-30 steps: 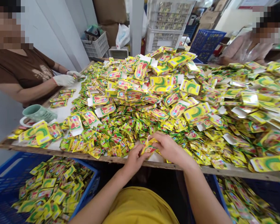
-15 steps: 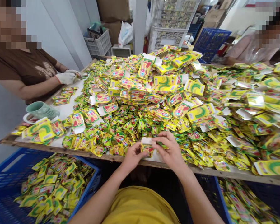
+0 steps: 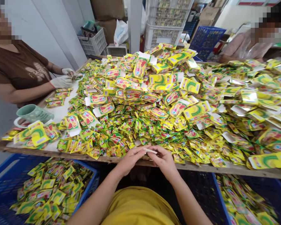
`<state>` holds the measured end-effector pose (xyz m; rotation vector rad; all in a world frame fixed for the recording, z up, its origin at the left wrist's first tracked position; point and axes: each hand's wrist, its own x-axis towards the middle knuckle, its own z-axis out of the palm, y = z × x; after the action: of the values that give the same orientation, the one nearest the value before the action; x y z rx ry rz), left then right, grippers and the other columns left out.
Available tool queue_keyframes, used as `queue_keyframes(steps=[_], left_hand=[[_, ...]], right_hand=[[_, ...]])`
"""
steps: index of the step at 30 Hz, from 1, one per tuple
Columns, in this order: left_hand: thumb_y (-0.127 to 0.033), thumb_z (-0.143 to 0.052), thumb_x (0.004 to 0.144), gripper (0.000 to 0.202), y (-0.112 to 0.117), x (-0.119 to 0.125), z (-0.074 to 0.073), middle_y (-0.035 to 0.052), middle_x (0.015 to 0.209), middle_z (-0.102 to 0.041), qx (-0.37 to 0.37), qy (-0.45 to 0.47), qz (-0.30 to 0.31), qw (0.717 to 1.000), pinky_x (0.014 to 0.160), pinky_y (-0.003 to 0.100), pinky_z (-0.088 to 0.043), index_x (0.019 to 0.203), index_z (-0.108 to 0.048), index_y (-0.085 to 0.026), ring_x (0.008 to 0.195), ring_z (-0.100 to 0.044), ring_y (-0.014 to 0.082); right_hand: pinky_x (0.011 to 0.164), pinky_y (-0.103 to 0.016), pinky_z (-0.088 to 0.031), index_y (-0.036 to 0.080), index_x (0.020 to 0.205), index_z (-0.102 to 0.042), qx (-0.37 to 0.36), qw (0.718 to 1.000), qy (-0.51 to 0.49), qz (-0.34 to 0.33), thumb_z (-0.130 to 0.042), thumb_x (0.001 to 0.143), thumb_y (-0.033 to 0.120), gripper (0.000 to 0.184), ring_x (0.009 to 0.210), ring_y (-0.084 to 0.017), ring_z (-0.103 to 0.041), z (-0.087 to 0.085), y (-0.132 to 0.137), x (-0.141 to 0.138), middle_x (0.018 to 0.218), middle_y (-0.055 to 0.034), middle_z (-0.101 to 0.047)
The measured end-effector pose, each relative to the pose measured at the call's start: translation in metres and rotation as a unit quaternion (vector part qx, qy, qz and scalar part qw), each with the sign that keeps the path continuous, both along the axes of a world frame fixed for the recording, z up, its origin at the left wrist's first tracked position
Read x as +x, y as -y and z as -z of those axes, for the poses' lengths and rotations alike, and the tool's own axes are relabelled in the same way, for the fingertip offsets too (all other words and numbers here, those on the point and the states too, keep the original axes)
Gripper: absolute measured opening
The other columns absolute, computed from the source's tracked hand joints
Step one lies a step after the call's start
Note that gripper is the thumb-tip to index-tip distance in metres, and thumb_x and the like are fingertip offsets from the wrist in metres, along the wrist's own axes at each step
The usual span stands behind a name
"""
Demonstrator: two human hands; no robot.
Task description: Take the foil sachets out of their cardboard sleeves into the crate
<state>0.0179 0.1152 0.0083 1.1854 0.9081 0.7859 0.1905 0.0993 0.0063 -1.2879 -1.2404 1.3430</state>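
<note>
A rough wooden lip edges the table (image 3: 196, 168), and from my remote post I see packets crowding almost up to it. Open room is slim: a pale strip of tabletop (image 3: 64, 106) on the left, beside a green mug (image 3: 35, 112), and a dark gap below, between the left blue crate (image 3: 2, 182) and the right blue crate (image 3: 267, 186), both holding yellow packets.

Glossy, crinkled sachets (image 3: 131, 125) in green and yellow spread under a mound of printed cartons (image 3: 140, 67), crisp-cornered boxes, many with white flaps hanging out. Slatted white plastic baskets (image 3: 162, 37) stand stacked behind. At far left, a co-worker's white-gloved hands (image 3: 61, 82) work at the table's side; a second person in a pale top (image 3: 239, 47) sits beyond the pile at right.

Front and center, over the near edge, the left hand (image 3: 131, 158) and the right hand (image 3: 163, 160) meet, fingertips drawn in, grasping a white-edged piece (image 3: 152, 151) between them. The left fingers lie across its far side; the right thumb and fingers press at its other end. I see only a thin white edge; the rest is hidden behind fingers.
</note>
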Motion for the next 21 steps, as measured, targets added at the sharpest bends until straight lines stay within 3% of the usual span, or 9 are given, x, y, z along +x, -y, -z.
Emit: queue_keyframes(steps=[2,4,6,8,11,13,18,21], left_hand=[[-0.026,-0.061,0.081,0.031,-0.003,0.001,0.0,0.0067,0.11,-0.071,-0.025,0.0,-0.046,0.999,0.1,0.039,-0.043,0.11,-0.069,-0.018,0.106,-0.063,0.0238],[-0.022,-0.066,0.076,0.029,-0.006,0.001,0.002,0.0066,0.101,-0.074,-0.018,-0.008,-0.12,0.993,0.091,0.036,-0.05,0.104,-0.071,-0.017,0.095,-0.067,0.0226],[-0.023,-0.067,0.076,0.023,-0.007,0.001,0.005,0.0061,0.098,-0.074,0.02,-0.02,-0.168,0.985,0.087,0.034,-0.052,0.097,-0.073,-0.017,0.092,-0.067,0.0215],[-0.024,-0.068,0.076,0.019,-0.006,0.002,0.008,0.0061,0.098,-0.075,0.072,-0.038,-0.176,0.981,0.089,0.033,-0.051,0.093,-0.075,-0.018,0.093,-0.067,0.0212],[-0.027,-0.066,0.079,0.021,-0.005,0.005,0.011,0.0067,0.103,-0.073,0.122,-0.056,-0.182,0.974,0.091,0.032,-0.051,0.097,-0.074,-0.019,0.096,-0.067,0.0207],[-0.028,-0.063,0.082,0.023,-0.005,0.008,0.012,0.0068,0.104,-0.072,0.129,-0.045,-0.19,0.972,0.087,0.031,-0.052,0.102,-0.071,-0.019,0.095,-0.067,0.0196],[-0.025,-0.064,0.082,0.009,-0.007,0.01,0.017,0.0052,0.085,-0.072,0.203,-0.047,-0.183,0.961,0.079,0.03,-0.054,0.085,-0.07,-0.018,0.083,-0.067,0.0175],[-0.022,-0.066,0.081,0.008,-0.007,0.004,0.021,0.0067,0.092,-0.072,0.295,-0.063,-0.154,0.941,0.083,0.033,-0.053,0.086,-0.072,-0.02,0.089,-0.066,0.0183]], right_hand=[[0.04,-0.021,-0.04,0.023,0.095,-0.072,0.024,1.0,0.007,-0.011,-0.067,0.08,0.033,0.019,0.047,-0.008,-0.048,0.0,-0.003,-0.004,0.077,-0.0009,-0.06],[0.051,-0.024,-0.049,0.025,0.098,-0.074,0.068,0.998,0.011,-0.004,-0.065,0.081,0.033,0.021,0.066,-0.013,-0.059,-0.003,-0.008,-0.007,0.09,-0.005,-0.063],[0.065,-0.028,-0.053,0.025,0.092,-0.076,0.101,0.995,0.012,0.01,-0.064,0.082,0.033,0.017,0.086,-0.018,-0.062,-0.006,-0.014,-0.009,0.094,-0.0069,-0.065],[0.066,-0.029,-0.054,0.024,0.086,-0.076,0.09,0.996,0.005,0.027,-0.068,0.079,0.033,0.015,0.082,-0.018,-0.063,-0.007,-0.019,-0.01,0.088,-0.0064,-0.067],[0.049,-0.026,-0.051,0.022,0.085,-0.075,0.037,0.998,-0.018,0.052,-0.074,0.072,0.035,0.019,0.054,-0.013,-0.058,-0.006,-0.023,-0.012,0.074,-0.0022,-0.065],[0.044,-0.025,-0.05,0.021,0.081,-0.074,0.022,0.998,-0.023,0.052,-0.076,0.069,0.037,0.02,0.048,-0.011,-0.055,-0.005,-0.025,-0.013,0.068,-0.0003,-0.062],[0.047,-0.027,-0.054,0.021,0.077,-0.073,0.061,0.997,-0.018,0.038,-0.074,0.073,0.04,0.02,0.06,-0.015,-0.06,0.002,-0.022,-0.008,0.078,-0.0041,-0.064],[0.052,-0.028,-0.056,0.023,0.083,-0.074,0.097,0.995,0.006,0.023,-0.068,0.079,0.038,0.017,0.075,-0.018,-0.062,0.008,-0.012,-0.006,0.086,-0.0064,-0.063]])
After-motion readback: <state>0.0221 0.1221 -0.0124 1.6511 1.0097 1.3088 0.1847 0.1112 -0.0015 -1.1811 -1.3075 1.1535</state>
